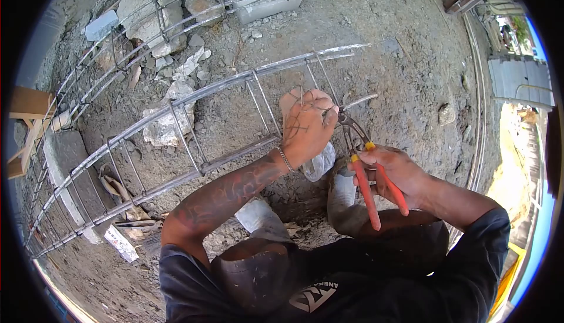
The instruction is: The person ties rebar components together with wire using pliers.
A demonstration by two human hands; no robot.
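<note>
Red-handled pincers with yellow collars are in my right hand, its fingers wrapped round the handles. The jaws of the pincers point up and left, at the rebar cage, close beside my left hand. My left hand is closed around the cage near its right end, with thin tie wires lying across its back. The cage is made of long bars joined by several cross stirrups. What the left fingertips grip is partly hidden behind the hand.
A second rebar cage lies further off. Concrete blocks and broken chunks lie on the dirt ground. A wooden frame stands at the far left, and a clear plastic bag is below my left hand.
</note>
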